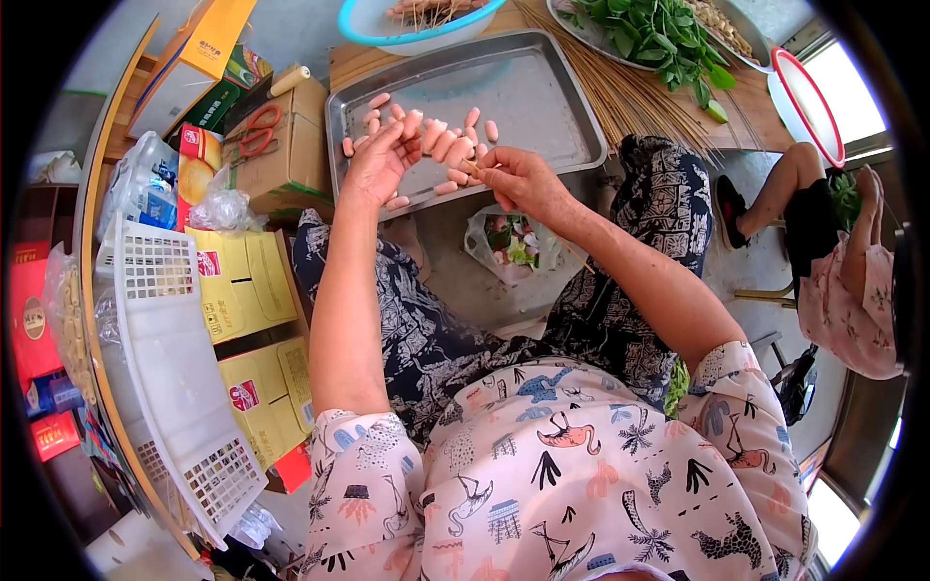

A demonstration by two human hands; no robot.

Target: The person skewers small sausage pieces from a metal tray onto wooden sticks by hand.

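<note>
My left hand is closed, its fingertips on a small pink sausage at the far end of a short row. The row of sausages appears threaded on a thin wooden skewer, held above the tray. My right hand pinches the skewer just below the row, and the stick's tail runs out under my forearm. Several loose sausages lie about in the metal tray beneath both hands. The skewer inside the row is hidden.
Bare skewers lie right of the tray, near a plate of green leaves. A blue-rimmed basin stands behind. Scissors rest on a cardboard box at left. A scrap bag sits below; another person sits at right.
</note>
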